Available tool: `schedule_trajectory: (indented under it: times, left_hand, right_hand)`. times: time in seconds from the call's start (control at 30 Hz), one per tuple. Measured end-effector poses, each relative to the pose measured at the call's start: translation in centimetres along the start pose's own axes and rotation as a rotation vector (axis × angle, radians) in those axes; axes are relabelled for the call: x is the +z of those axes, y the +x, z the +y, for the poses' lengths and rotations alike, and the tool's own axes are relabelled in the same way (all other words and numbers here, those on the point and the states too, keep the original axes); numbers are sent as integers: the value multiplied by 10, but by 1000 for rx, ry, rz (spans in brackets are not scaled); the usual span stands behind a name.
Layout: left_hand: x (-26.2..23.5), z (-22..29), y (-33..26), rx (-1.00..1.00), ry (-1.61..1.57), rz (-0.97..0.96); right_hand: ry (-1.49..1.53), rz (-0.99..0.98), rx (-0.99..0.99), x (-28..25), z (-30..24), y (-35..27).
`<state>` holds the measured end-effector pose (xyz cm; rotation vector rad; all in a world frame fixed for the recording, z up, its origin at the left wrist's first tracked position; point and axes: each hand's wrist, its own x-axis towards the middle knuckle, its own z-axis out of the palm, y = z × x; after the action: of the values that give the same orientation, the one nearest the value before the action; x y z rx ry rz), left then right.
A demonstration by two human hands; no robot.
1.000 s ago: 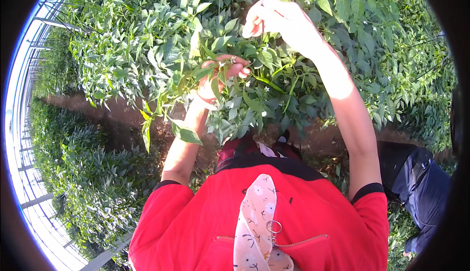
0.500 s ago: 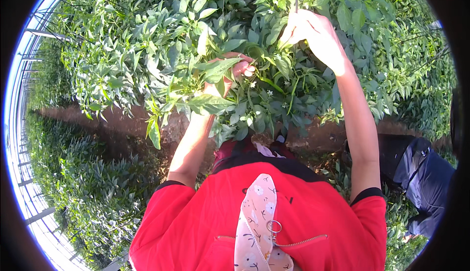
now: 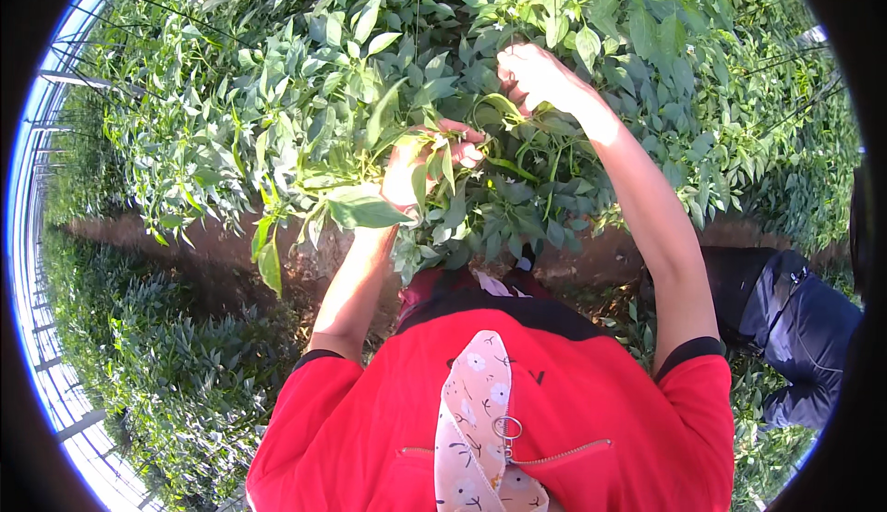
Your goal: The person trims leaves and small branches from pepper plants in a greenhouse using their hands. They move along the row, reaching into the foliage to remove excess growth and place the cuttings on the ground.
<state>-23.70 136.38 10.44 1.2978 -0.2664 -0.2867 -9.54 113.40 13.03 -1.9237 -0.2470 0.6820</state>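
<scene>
The right hand (image 3: 534, 76) sits high in the plant (image 3: 388, 78), fingers pinched on a green stem (image 3: 504, 103) that curls just under it; over the last second it has drifted right and a little lower, staying on the same shoot. The left hand (image 3: 420, 165), below and left of the right, is closed loosely round a bunch of leaves (image 3: 370, 202) — half hidden by them, so how tightly it grips I cannot tell. That hand has moved up and in since a second ago, and the leafy bunch has come with it, now bent down toward the person's chest. So both hands have closed in on one spot of the plant, the stem between them drawn taut — the work looks mid-step, not finished. Left of the plant, across a strip of bare soil (image 3: 231, 253), runs another green row (image 3: 139, 364). Right of it, low down, a second person in dark blue clothes (image 3: 795, 327) crouches.
</scene>
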Motion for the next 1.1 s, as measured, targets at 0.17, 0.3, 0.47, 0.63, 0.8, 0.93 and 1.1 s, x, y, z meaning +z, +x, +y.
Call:
schedule_trajectory:
  times: [0.17,0.3,0.47,0.63,0.8,0.93,1.1]
  left_hand:
    - [-4,-7,2,38,65,91]
    - [3,7,0,29,251,129]
    - [8,8,1,41,147,167]
    - [11,11,6,-10,135,299]
    - [5,2,10,18,-90,361]
    - [2,0,11,31,-133,332]
    - [3,1,12,47,-99,364]
  right_hand:
    - [-42,48,10,-10,21,-11]
    - [15,-106,-84,-16,19,-11]
    - [344,-213,81,-14,0,-28]
    - [259,-111,87,-8,9,-42]
    - [362,11,187,1,14,-53]
    - [299,128,132,14,30,-49]
    - [136,17,80,8,41,-59]
